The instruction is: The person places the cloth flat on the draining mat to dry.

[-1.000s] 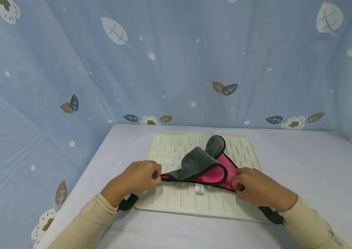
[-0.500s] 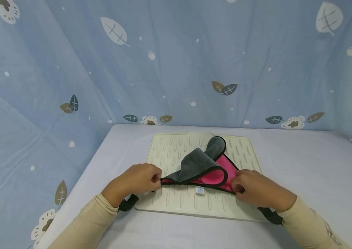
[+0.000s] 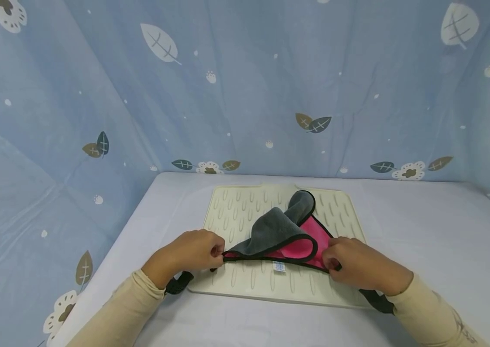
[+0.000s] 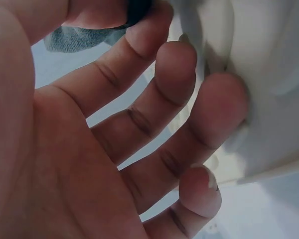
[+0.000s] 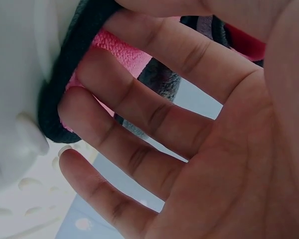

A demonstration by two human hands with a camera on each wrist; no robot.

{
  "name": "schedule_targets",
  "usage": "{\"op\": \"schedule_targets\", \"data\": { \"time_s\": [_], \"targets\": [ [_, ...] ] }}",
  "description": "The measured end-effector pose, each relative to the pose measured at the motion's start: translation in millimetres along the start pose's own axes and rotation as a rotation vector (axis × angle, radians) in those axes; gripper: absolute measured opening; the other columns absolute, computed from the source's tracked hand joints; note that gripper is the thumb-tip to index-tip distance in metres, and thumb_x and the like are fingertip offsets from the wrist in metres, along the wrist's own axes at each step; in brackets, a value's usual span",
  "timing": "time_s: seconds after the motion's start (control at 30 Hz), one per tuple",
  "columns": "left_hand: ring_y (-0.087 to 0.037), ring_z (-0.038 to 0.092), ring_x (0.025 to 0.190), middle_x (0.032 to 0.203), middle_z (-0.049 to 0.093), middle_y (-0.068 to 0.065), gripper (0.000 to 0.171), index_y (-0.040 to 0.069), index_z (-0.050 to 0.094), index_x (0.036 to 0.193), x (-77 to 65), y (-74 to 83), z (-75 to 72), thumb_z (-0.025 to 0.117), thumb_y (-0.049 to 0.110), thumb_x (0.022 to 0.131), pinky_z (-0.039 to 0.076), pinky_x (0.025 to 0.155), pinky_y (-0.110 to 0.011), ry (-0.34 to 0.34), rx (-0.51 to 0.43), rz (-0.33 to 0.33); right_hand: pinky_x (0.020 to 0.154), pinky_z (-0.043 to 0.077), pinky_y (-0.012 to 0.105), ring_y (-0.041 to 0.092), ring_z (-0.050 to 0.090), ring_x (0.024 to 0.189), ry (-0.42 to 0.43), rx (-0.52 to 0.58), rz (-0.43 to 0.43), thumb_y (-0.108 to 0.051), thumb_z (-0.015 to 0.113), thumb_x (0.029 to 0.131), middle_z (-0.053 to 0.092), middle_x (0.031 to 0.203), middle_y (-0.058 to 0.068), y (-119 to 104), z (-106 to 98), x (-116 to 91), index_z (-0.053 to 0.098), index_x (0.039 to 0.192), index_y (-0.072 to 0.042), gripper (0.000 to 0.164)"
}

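Pinching the pink-grey cloth, left grip and right grip hold its near edge over the mat.

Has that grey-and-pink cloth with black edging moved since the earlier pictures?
Yes, slightly: the grey-and-pink cloth has shifted toward the near edge of the cream, ridged mat.

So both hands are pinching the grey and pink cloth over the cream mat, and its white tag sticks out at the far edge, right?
Not quite: the white tag sticks out at the near edge of the cloth, as the head view shows. The rest stands.
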State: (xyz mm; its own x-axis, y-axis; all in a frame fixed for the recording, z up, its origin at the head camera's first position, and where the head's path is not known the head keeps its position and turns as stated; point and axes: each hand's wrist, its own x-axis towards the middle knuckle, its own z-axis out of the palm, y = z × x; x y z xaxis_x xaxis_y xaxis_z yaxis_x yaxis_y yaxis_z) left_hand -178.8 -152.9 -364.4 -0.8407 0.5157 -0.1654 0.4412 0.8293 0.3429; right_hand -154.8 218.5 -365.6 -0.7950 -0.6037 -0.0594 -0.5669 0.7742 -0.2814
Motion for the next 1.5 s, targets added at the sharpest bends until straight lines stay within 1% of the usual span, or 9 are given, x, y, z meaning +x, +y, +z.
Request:
{"op": "schedule_targets", "data": {
  "time_s": [0.23, 0.4, 0.5, 0.7, 0.83, 0.97, 1.2, 1.37, 1.5],
  "targets": [
    [-0.007, 0.045, 0.058, 0.060, 0.047, 0.011, 0.020, 0.022, 0.057, 0.067, 2.2, -1.4, 3.8, 0.068, 0.017, 0.084, 0.035, 0.053, -0.026, 0.006, 0.018, 0.000, 0.063, 0.034, 0.026, 0.006, 0.040, 0.070, 0.000, -0.001, 0.001, -0.005, 0.075, 0.078, 0.045, 0.072, -0.011, 0, 0, 1, 0.056, 0.068, -0.027, 0.031],
    [-0.007, 0.047, 0.061, 0.066, 0.052, 0.011, 0.018, 0.023, 0.060, 0.074, 3.1, -0.9, 6.2, 0.069, 0.025, 0.088, 0.039, 0.055, -0.028, 0.012, 0.017, -0.001, 0.062, 0.035, 0.025, 0.005, 0.040, 0.069, 0.002, 0.005, -0.001, -0.007, 0.075, 0.079, 0.047, 0.072, -0.012, 0, 1, 1, 0.058, 0.069, -0.028, 0.029],
    [-0.007, 0.049, 0.064, 0.074, 0.055, 0.010, 0.014, 0.024, 0.061, 0.082, 4.5, 0.4, 5.6, 0.068, 0.031, 0.092, 0.041, 0.058, -0.028, 0.063, 0.025, 0.021, 0.062, 0.036, 0.024, 0.005, 0.041, 0.069, 0.008, -0.003, -0.001, -0.008, 0.075, 0.079, 0.047, 0.072, -0.012, 0, 1, 1, 0.058, 0.068, -0.028, 0.029],
    [-0.009, 0.053, 0.075, 0.095, 0.061, 0.006, 0.017, 0.022, 0.065, 0.099, 5.9, 7.5, 2.3, 0.067, 0.037, 0.093, 0.046, 0.070, -0.031, 0.231, 0.095, 0.097, 0.063, 0.038, 0.025, 0.004, 0.042, 0.070, 0.003, 0.002, -0.011, -0.009, 0.077, 0.080, 0.048, 0.072, -0.013, 1, 2, 4, 0.060, 0.070, -0.028, 0.027],
    [-0.012, 0.059, 0.084, 0.104, 0.064, 0.003, 0.025, 0.020, 0.066, 0.109, 15.2, 23.3, -0.9, 0.069, 0.040, 0.093, 0.049, 0.079, -0.037, 0.326, 0.135, 0.158, 0.063, 0.036, 0.024, 0.004, 0.041, 0.069, 0.014, -0.002, -0.017, -0.008, 0.077, 0.079, 0.047, 0.071, -0.013, 2, 3, 4, 0.059, 0.068, -0.028, 0.029],
    [-0.015, 0.061, 0.101, 0.114, 0.064, 0.003, 0.031, 0.022, 0.065, 0.117, 27.8, 47.8, -6.6, 0.068, 0.042, 0.094, 0.049, 0.084, -0.042, 0.375, 0.177, 0.238, 0.063, 0.035, 0.024, 0.005, 0.040, 0.069, 0.022, -0.003, -0.012, -0.007, 0.076, 0.078, 0.045, 0.070, -0.012, 2, 3, 4, 0.057, 0.066, -0.028, 0.031],
    [-0.016, 0.057, 0.113, 0.122, 0.060, 0.005, 0.035, 0.026, 0.063, 0.124, 43.3, 81.3, -10.4, 0.065, 0.046, 0.095, 0.047, 0.089, -0.041, 0.372, 0.269, 0.317, 0.062, 0.033, 0.024, 0.005, 0.039, 0.069, 0.027, -0.011, -0.008, -0.007, 0.075, 0.078, 0.043, 0.069, -0.012, 1, 4, 3, 0.054, 0.065, -0.028, 0.032],
    [-0.014, 0.056, 0.116, 0.125, 0.059, 0.007, 0.037, 0.029, 0.062, 0.127, 50.5, 94.1, -6.5, 0.065, 0.046, 0.095, 0.046, 0.091, -0.040, 0.352, 0.298, 0.331, 0.062, 0.033, 0.024, 0.005, 0.039, 0.068, 0.036, -0.010, -0.016, -0.006, 0.076, 0.077, 0.042, 0.068, -0.011, -1, 4, 4, 0.053, 0.063, -0.027, 0.034],
    [-0.015, 0.055, 0.120, 0.128, 0.059, 0.006, 0.038, 0.030, 0.063, 0.127, 55.2, 100.4, -0.8, 0.066, 0.047, 0.094, 0.045, 0.094, -0.041, 0.369, 0.323, 0.341, 0.062, 0.033, 0.024, 0.005, 0.039, 0.068, 0.037, -0.010, -0.015, -0.007, 0.077, 0.077, 0.043, 0.068, -0.011, 0, 6, 3, 0.053, 0.063, -0.028, 0.034]
  ]
}}
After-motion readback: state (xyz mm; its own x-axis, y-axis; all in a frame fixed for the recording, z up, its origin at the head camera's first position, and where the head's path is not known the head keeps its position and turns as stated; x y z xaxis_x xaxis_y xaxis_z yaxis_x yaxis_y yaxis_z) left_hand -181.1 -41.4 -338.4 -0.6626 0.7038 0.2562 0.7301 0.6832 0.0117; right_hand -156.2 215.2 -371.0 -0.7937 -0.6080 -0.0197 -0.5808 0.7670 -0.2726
